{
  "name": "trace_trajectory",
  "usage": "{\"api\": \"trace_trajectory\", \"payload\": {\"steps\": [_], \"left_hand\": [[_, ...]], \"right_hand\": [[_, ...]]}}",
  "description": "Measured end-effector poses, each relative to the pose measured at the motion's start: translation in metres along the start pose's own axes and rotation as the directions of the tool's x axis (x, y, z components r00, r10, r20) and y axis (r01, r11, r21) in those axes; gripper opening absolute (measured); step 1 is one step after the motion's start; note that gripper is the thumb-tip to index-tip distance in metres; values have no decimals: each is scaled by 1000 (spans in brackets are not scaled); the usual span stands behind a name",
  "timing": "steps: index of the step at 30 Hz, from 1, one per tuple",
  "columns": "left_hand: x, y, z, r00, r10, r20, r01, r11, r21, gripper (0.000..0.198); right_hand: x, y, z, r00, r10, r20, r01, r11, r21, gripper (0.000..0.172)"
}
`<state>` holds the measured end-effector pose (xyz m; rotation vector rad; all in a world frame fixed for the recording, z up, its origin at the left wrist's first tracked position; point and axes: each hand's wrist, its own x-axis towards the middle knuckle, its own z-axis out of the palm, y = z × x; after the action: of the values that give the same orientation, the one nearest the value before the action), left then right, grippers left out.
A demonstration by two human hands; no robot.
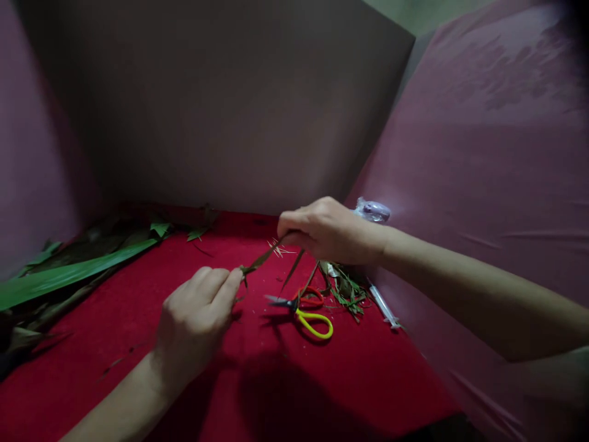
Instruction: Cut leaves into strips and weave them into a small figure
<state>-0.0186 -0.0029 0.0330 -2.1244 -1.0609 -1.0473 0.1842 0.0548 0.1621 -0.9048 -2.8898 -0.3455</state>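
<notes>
A narrow strip of green leaf [262, 258] is stretched between both hands above a red cloth [193, 362]. My left hand [196, 319] pinches its lower end with thumb and fingers closed. My right hand [324, 230] grips the upper end in a closed fist, and thin dry fibres stick out beside its fingers. Small scissors [306, 310] with one red and one yellow handle lie on the cloth just below the right hand.
Long green leaves [69, 273] lie piled at the left edge of the cloth. Leaf scraps [347, 288] and a thin white stick [384, 306] lie near the right wall, with a small purple wrapped object [373, 210] behind my right wrist. Pinkish panels enclose three sides.
</notes>
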Motion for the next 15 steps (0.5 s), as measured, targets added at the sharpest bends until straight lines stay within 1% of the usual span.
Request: {"api": "trace_trajectory", "payload": {"steps": [1,2,3,5,7,8,9,10,11,12,13,14,15], "left_hand": [[5,-2,-1,1000,-13,4,13,1000,19,18],[9,-3,-1,1000,-22,4,22,999,39,17],[12,-4,-1,1000,-25,13,25,998,55,17],[15,-6,-1,999,-18,35,15,997,77,17],[13,-7,0,999,14,30,-16,996,83,17],[10,-7,1,999,39,8,-40,996,81,18],[7,-7,2,997,73,-25,-71,995,76,19],[3,-7,3,992,112,-57,-108,992,71,21],[-1,-7,4,985,150,-80,-145,987,66,22],[-4,-6,5,978,187,-93,-182,982,58,23],[-7,-5,7,971,218,-101,-214,976,47,23],[-10,-4,7,963,247,-105,-245,969,33,23],[-12,-3,8,956,272,-107,-272,962,19,23]], "right_hand": [[4,1,-4,997,7,-70,-7,1000,0,13],[7,3,-6,993,13,-115,-12,1000,9,14],[9,4,-8,991,20,-132,-17,1000,26,14],[10,8,-9,995,34,-94,-25,996,91,13],[5,11,-6,996,79,-35,-69,972,226,12],[1,11,-2,993,118,2,-111,935,335,15],[-5,8,2,985,164,52,-169,871,461,20],[-11,4,8,970,174,172,-243,759,604,31],[-18,-2,15,934,150,324,-349,580,736,43],[-24,-10,23,892,105,441,-446,373,813,55],[-30,-19,32,853,86,514,-521,191,832,61],[-36,-28,41,836,75,544,-548,39,836,63],[-40,-37,49,831,47,554,-550,-70,832,66]]}}
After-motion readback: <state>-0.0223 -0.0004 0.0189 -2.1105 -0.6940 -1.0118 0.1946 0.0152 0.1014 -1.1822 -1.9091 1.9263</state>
